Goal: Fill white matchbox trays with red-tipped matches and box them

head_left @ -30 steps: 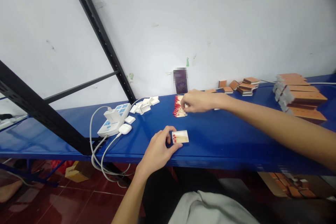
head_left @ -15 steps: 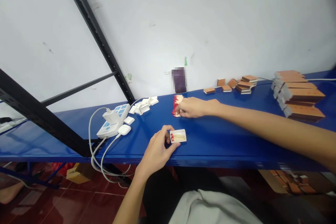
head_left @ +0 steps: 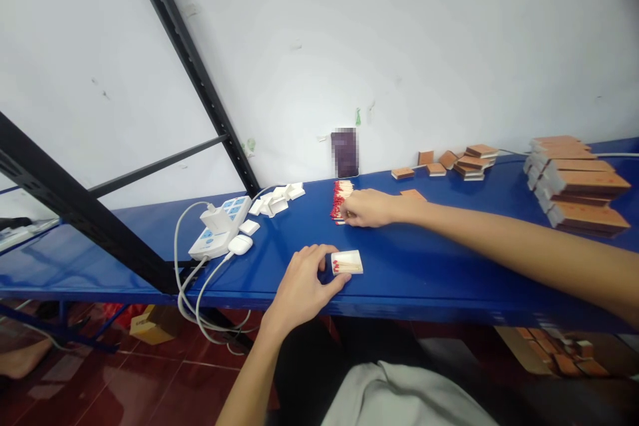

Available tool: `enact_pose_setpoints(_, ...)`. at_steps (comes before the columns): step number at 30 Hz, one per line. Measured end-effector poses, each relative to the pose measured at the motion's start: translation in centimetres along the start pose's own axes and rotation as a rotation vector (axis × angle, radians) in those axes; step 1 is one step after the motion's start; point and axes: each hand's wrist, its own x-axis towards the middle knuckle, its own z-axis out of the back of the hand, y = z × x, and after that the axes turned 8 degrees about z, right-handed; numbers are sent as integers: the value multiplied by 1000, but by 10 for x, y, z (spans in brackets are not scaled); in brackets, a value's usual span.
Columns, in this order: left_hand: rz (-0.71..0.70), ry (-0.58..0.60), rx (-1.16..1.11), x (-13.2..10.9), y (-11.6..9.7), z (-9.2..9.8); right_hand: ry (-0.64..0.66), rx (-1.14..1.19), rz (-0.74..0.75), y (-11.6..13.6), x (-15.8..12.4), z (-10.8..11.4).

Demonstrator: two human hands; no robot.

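Observation:
My left hand (head_left: 303,283) steadies a small white matchbox tray (head_left: 355,257) on the blue shelf, thumb at its near side and forefinger at the far left corner. Several red-tipped matches (head_left: 348,267) lie inside, along the near side of the tray. Beyond it, a loose pile of matches (head_left: 342,188) with red heads to the left rests on the shelf. My right hand (head_left: 370,207) is at the near right edge of this pile, its fingers pinched on matches; the fingertips are partly hidden.
Several empty white trays (head_left: 277,200) lie to the left, near a power strip (head_left: 214,239) with cables. A phone (head_left: 345,153) leans on the wall. Brown matchbox sleeves (head_left: 472,163) are scattered at the back right, with a larger stack (head_left: 582,183) beyond my right arm.
The matches in the tray now lie closer to its near side, with more bare tray showing. My right hand stays at the pile, its fingers slightly lower. The view has shifted slightly.

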Motion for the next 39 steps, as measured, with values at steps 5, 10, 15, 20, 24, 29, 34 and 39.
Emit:
enact_pose_setpoints(5,-20,-5,19,-1,-2,0,23,26,6,-6,1,-1)
enact_pose_setpoints(10,-23,-103,49,-7,-5,0,59,72,32,-9,0,0)
enact_pose_setpoints(15,6,-279,-12,-11,-2,-2,110,112,56,-8,-1,3)
enact_pose_setpoints(20,32,-390,-65,-10,0,-5,98,122,77,-11,-2,5)
enact_pose_setpoints(24,55,-326,-35,-8,1,-6,68,137,131,-9,-2,8)
enact_pose_setpoints(29,39,-243,-15,-7,0,-6,90,122,134,-8,-2,5)
enact_pose_setpoints(34,24,-222,31,-7,0,-6,107,132,141,-10,0,2)
enact_pose_setpoints(39,18,-220,55,-6,1,-7,107,138,149,-10,1,0)
